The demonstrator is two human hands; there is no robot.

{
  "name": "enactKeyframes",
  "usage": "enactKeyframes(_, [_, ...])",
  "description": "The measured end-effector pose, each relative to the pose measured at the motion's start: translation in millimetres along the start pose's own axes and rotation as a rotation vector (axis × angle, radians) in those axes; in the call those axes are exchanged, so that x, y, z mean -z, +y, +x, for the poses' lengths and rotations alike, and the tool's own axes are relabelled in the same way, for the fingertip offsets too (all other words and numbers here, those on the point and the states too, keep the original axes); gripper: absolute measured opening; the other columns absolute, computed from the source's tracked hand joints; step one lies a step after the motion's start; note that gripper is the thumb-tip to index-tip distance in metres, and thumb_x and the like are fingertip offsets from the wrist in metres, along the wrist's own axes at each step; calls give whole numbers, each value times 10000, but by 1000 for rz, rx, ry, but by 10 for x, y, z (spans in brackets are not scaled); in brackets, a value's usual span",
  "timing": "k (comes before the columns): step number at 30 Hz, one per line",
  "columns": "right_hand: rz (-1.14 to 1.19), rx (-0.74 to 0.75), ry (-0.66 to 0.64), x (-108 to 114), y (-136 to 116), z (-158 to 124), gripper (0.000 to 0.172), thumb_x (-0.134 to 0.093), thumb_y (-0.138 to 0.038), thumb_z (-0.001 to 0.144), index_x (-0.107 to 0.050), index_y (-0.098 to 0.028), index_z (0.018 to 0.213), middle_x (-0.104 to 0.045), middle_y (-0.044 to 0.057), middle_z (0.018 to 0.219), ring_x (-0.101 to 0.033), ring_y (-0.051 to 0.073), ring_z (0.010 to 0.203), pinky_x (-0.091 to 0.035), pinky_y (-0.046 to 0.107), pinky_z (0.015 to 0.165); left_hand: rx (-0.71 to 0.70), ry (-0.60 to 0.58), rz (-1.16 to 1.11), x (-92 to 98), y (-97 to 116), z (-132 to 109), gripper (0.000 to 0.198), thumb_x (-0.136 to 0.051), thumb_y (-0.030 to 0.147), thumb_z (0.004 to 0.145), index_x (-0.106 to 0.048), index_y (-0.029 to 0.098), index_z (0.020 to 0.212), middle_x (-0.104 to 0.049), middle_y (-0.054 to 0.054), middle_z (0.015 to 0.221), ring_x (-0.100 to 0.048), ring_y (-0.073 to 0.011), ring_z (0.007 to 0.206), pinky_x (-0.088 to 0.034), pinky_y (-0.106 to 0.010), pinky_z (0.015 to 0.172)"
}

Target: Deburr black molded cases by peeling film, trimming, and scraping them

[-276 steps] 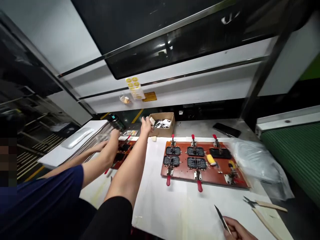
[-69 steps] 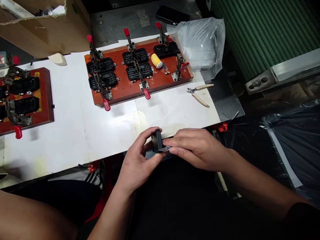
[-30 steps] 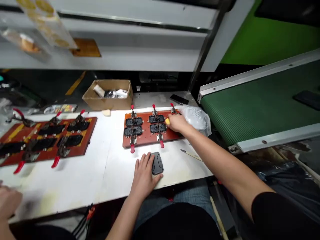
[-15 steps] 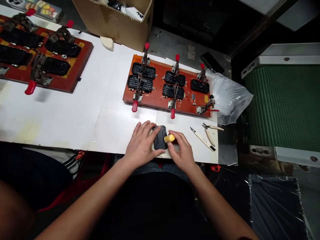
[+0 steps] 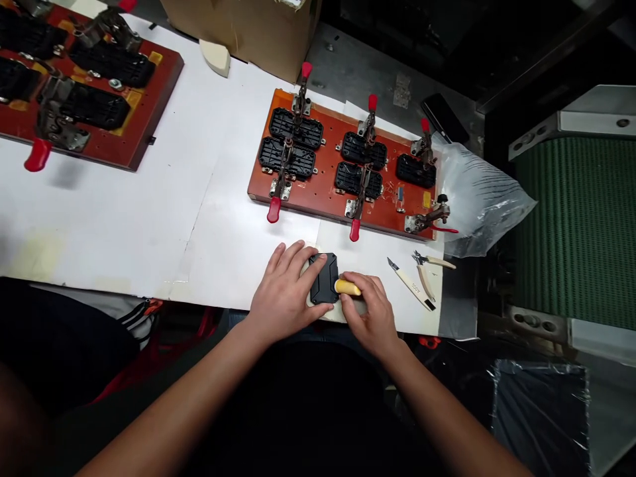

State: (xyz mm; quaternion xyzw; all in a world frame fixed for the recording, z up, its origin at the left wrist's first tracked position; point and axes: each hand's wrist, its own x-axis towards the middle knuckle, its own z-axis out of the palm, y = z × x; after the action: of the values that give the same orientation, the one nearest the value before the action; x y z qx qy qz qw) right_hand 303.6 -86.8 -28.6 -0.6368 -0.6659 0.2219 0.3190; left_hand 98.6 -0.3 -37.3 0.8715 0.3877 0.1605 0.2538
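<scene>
A flat black plastic part [image 5: 325, 278] lies on the white table surface near its front edge. My left hand [image 5: 285, 291] rests on the part's left side, thumb at the bottom edge and fingertips at the top. In my right hand [image 5: 370, 311] is a small yellow tool [image 5: 348, 287], pinched between thumb and fingers, its pale end against the right edge of the black part. Beyond my hands stands a red-brown fixture board [image 5: 322, 192] with black parts under red-handled toggle clamps.
A cream-handled knife [image 5: 410, 283] and side cutters [image 5: 424, 271] lie to the right. Behind them are a plastic bag [image 5: 477, 199] and a phone [image 5: 444, 118]. Another fixture board [image 5: 159, 99] is at left, a cardboard box [image 5: 248, 30] at the back, a green conveyor [image 5: 576, 225] at right.
The view has shifted slightly. The yellow tool has tilted over to the right in my right hand, its pale end still at the black part's edge. My left hand stays on the part.
</scene>
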Motion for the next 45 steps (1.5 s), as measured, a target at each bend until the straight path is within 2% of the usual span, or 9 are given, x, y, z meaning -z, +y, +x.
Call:
enactKeyframes(6, [10, -13, 0, -64, -22, 37, 356, -635, -219, 1024, -610, -299, 1369, -643, 114, 1208, -664, 277, 1132, -615, 479, 941, -2, -6, -3, 1, -2, 0, 779, -794, 500, 895, -502, 168, 1536, -512, -167, 1575, -311, -392, 1579, -152, -606, 1353])
enactKeyframes(12, [-20, 27, 6, -72, -13, 221, 343, -615, -205, 1019, -568, -298, 1346, -726, 87, 1251, -689, 284, 1172, -601, 516, 1017, -2, -5, -25, 7, -26, 4, 805, -803, 526, 882, -501, 175, 1541, -523, -168, 1567, -327, -403, 1568, -169, -620, 1344])
enactKeyframes(18, [50, 181, -229, 165, 42, 189, 389, -557, -69, 990, -572, -300, 1303, -745, 72, 1226, -700, 255, 1121, -613, 488, 935, 6, -17, -31, -7, -35, 12, 795, -819, 523, 867, -523, 176, 1518, -538, -150, 1560, -335, -398, 1561, -166, -616, 1344])
enactKeyframes(23, [32, 240, -228, 176, 64, 294, 393, -548, -72, 972, -580, -308, 1285, -741, 59, 1260, -702, 252, 1116, -610, 512, 974, 5, 2, -39, -11, -31, 18, 767, -805, 512, 882, -523, 194, 1519, -541, -152, 1559, -343, -400, 1558, -179, -629, 1334])
enactKeyframes(28, [13, 205, -279, 232, 42, 268, 389, -557, -67, 978, -590, -308, 1282, -754, 67, 1214, -714, 254, 1070, -626, 492, 905, -4, 4, -51, -24, -41, 26, 809, -814, 537, 866, -516, 183, 1530, -540, -146, 1562, -332, -403, 1560, -168, -622, 1338])
enactKeyframes(34, [23, 206, -225, 209, -5, 285, 362, -579, -69, 973, -602, -301, 1249, -761, 61, 1207, -704, 249, 1111, -618, 484, 938, 0, 11, -40, -22, -46, 9, 804, -796, 539, 879, -515, 164, 1531, -530, -152, 1569, -326, -412, 1558, -164, -633, 1336])
enactKeyframes(39, [0, 175, -287, 227, 13, 330, 344, -584, -93, 988, -612, -301, 1261, -763, 60, 1183, -709, 248, 1068, -618, 465, 909, -34, -16, -61, -27, -62, 3, 823, -814, 536, 855, -515, 173, 1531, -533, -153, 1566, -310, -428, 1562, -147, -655, 1335])
enactKeyframes(43, [-64, 130, -113, 134, 64, 421, 271, -625, -166, 1006, -629, -294, 1246, -749, 65, 1168, -703, 242, 1090, -610, 456, 945, -27, 1, -39, -39, -73, 8, 823, -806, 520, 870, -493, 174, 1548, -523, -159, 1572, -325, -425, 1554, -142, -657, 1334])
enactKeyframes(45, [-40, 93, -72, 84, 50, 378, 304, -646, -148, 995, -626, -296, 1260, -737, 69, 1195, -702, 237, 1097, -615, 445, 939, -32, -3, -42, -35, -72, 8, 818, -804, 526, 869, -501, 172, 1541, -528, -158, 1566, -327, -426, 1552, -146, -656, 1333])
